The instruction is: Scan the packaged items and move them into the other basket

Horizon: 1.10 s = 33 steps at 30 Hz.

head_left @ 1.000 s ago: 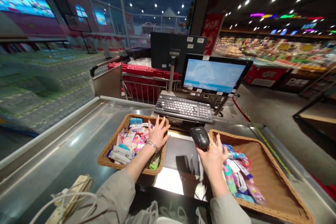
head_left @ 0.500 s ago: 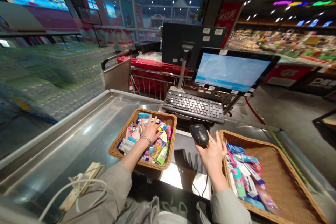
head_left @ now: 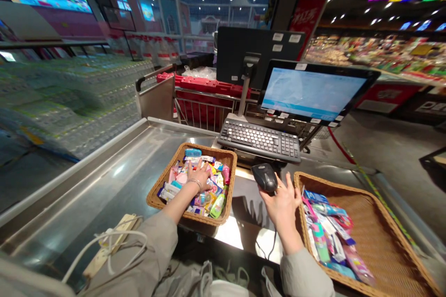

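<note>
A right hand closes around a black barcode scanner, its head tilted up and to the left over the middle of a metal worktop. To the left, the left hand, a bracelet at its wrist, lies fingers spread over small, colorful packets in a wicker basket; whether the fingertips grip any one packet cannot be told. A blue packet sits at that basket's far side, a green package at its near right corner.

Just right of the scanner hand, a larger wicker basket holds more packaged goods piled along its left side, its right side bare. A black cord hangs below the scanner. At near left, a power strip with a looping white cable rests beside the left sleeve.

Beyond the baskets stands a black keyboard, with a lit monitor at its far right and a second screen, back turned, behind. Farther off are a metal cart, red crates and, at far right, blurred store displays.
</note>
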### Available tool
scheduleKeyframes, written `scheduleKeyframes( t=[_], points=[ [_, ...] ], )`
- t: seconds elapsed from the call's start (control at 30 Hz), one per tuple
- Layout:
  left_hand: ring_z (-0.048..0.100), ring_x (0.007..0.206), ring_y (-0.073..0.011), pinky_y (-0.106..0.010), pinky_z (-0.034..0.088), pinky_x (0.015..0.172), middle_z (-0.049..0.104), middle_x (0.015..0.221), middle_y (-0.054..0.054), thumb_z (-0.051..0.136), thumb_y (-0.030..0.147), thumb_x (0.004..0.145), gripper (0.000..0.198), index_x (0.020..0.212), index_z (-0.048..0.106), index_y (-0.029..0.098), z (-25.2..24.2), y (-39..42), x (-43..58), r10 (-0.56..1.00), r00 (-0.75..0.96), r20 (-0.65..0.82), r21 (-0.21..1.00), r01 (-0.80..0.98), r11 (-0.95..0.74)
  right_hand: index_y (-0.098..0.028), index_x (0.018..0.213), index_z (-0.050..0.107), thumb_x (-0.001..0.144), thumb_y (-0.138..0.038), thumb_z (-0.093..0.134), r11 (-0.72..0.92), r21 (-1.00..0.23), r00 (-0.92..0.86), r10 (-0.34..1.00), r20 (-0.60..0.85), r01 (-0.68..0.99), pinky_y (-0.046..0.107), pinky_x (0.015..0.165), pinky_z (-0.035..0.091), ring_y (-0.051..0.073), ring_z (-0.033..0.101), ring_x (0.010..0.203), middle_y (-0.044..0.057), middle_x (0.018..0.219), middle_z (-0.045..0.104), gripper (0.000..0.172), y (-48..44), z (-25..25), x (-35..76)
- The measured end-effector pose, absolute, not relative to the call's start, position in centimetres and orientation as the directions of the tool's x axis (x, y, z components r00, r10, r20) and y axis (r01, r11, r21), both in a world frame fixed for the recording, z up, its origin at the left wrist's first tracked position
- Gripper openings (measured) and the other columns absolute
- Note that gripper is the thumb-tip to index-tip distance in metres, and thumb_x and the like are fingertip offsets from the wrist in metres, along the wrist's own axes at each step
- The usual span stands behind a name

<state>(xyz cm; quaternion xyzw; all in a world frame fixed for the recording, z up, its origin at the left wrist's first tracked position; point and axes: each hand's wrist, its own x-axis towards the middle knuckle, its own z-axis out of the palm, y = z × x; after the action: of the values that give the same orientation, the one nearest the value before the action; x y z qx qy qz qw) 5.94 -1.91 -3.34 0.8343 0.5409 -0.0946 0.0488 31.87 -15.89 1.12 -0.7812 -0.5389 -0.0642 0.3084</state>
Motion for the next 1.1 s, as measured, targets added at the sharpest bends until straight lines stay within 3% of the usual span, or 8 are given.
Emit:
scheduleKeyframes(
  t=[0.13,0.3,0.63,0.87,1.1],
  points=[
    [0.007,0.144,-0.0442,-0.076,-0.006,0.103,0.031,0.155,-0.011,0.074,0.061,0.06,0.063,0.11,0.065,0.025,-3.0,-1.7,6.5,0.878,0.405,-0.256,-0.027,0.905,-0.425,-0.022,0.1,0.067,0.078,-0.042,0.05,-0.216,-0.405,0.398,0.802,0.446,0.889,0.052,0.104,0.019,0.028,0.031,0.137,0.006,0.122,0.065,0.035,-15.9,1.0,31.9],
    [0.012,0.144,-0.0419,-0.075,-0.007,0.104,0.041,0.148,-0.015,0.08,0.052,0.055,0.077,0.123,0.056,0.024,-3.6,-1.3,6.5,0.851,0.465,-0.244,-0.021,0.875,-0.484,-0.021,0.102,0.067,0.078,-0.044,0.051,-0.205,-0.411,0.4,0.786,0.472,0.888,0.051,0.105,0.019,0.028,0.032,0.137,0.007,0.123,0.065,0.037,-16.1,1.0,32.0],
    [0.022,0.143,-0.0367,-0.073,-0.013,0.104,0.05,0.142,-0.006,0.079,0.047,0.061,0.033,0.076,0.064,0.022,-2.3,-1.3,6.3,0.804,0.567,-0.179,0.097,0.823,-0.559,-0.021,0.105,0.066,0.081,-0.047,0.046,-0.216,-0.404,0.404,0.786,0.468,0.889,0.053,0.103,0.019,0.03,0.032,0.135,0.009,0.121,0.065,0.041,-16.4,1.0,32.0],
    [0.025,0.142,-0.0363,-0.07,-0.016,0.106,0.055,0.139,-0.003,0.076,0.052,0.065,0.032,0.077,0.065,0.023,-1.7,-0.8,5.6,0.871,0.49,0.034,0.153,0.859,-0.489,-0.021,0.104,0.067,0.081,-0.049,0.046,-0.2,-0.415,0.399,0.784,0.475,0.887,0.052,0.103,0.019,0.029,0.033,0.135,0.008,0.12,0.065,0.041,-16.4,0.9,31.9],
    [0.022,0.143,-0.0383,-0.073,-0.003,0.108,0.053,0.14,-0.004,0.062,0.056,0.077,0.032,0.076,0.067,0.025,-3.4,0.6,4.7,0.966,0.237,0.102,0.186,0.949,-0.253,-0.02,0.106,0.066,0.081,-0.048,0.046,-0.193,-0.412,0.392,0.783,0.483,0.891,0.051,0.103,0.019,0.03,0.033,0.136,0.008,0.121,0.065,0.043,-16.4,0.9,31.9]
  ],
)
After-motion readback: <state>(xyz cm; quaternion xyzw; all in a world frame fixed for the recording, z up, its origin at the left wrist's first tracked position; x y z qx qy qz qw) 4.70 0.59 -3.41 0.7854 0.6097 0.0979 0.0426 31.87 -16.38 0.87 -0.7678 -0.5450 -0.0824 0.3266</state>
